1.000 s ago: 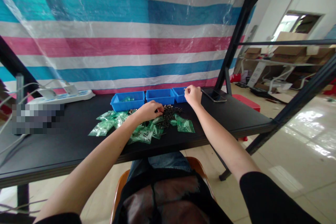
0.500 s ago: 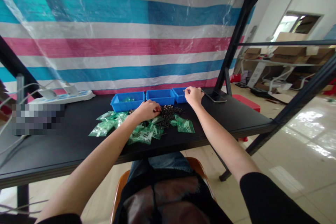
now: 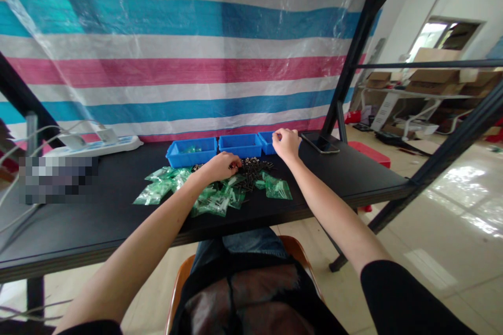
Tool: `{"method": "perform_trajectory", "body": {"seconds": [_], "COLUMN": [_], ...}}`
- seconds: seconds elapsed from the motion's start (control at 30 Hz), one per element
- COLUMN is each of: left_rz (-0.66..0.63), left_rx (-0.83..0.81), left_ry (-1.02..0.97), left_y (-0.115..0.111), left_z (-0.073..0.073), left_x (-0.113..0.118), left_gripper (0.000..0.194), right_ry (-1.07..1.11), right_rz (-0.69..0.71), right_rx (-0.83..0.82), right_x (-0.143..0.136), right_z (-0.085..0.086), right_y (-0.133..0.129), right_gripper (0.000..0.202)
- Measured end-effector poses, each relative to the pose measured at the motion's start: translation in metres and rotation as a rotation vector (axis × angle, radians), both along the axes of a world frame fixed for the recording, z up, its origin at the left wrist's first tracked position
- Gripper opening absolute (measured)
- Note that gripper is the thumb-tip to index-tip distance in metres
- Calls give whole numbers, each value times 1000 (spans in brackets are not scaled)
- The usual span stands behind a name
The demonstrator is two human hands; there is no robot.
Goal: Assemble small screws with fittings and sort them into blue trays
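Observation:
My left hand [image 3: 222, 166] rests at the left side of a pile of dark screws [image 3: 251, 174], its fingers curled together; what they pinch is too small to make out. Over the right blue bin [image 3: 266, 142] is my right hand [image 3: 286, 142], fingers bent inward and closed, with whatever they hold hidden. The middle blue bin [image 3: 240, 152] stands beside it, and the left blue bin [image 3: 192, 159] has some green packets inside. Small green plastic bags [image 3: 216, 201] with white pieces lie in front of my left hand. Another green bag [image 3: 278, 188] lies right of the screws.
A phone [image 3: 321, 143] lies right of the bins. On the left are a white power strip [image 3: 118, 145] with plugs and cables, and a blurred-out object [image 3: 58, 178]. A striped sheet [image 3: 220, 73] hangs behind the black table [image 3: 102, 220]. A black frame post [image 3: 349, 63] rises at the right.
My right hand has shifted slightly left over the right bin. My left hand stays by the screws with little change.

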State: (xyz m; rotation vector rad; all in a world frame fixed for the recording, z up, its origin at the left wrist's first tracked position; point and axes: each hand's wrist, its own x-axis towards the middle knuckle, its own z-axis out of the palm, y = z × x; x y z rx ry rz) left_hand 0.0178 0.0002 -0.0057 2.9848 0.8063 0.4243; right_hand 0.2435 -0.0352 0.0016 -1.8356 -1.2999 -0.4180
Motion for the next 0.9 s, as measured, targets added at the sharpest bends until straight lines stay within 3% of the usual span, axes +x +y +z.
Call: {"method": "perform_trajectory", "body": {"seconds": [0.17, 0.3, 0.5, 0.63, 0.77, 0.9], "left_rz": [13, 37, 76, 96, 99, 88], "left_rx": [3, -34, -122, -177, -208, -250], "left_ry": [-1, -118, -348, -401, -427, -469], "left_y": [-1, -4, -5, -4, -5, -5], "left_z": [1, 6, 13, 13, 10, 9], "left_x": [0, -1, -3, -4, -2, -1], "left_gripper": [23, 20, 16, 18, 15, 15], "right_ry": [-24, -77, -189, -289, -379, -412], "right_rz": [9, 79, 441, 621, 644, 651], "right_rx": [12, 37, 41, -84, -231, -250], "right_x": [2, 0, -36, -60, -68, -69], "right_z": [-1, -1, 4, 2, -2, -4], "right_y": [2, 3, -8, -18, -22, -20], "right_gripper": [18, 19, 19, 13, 10, 13]}}
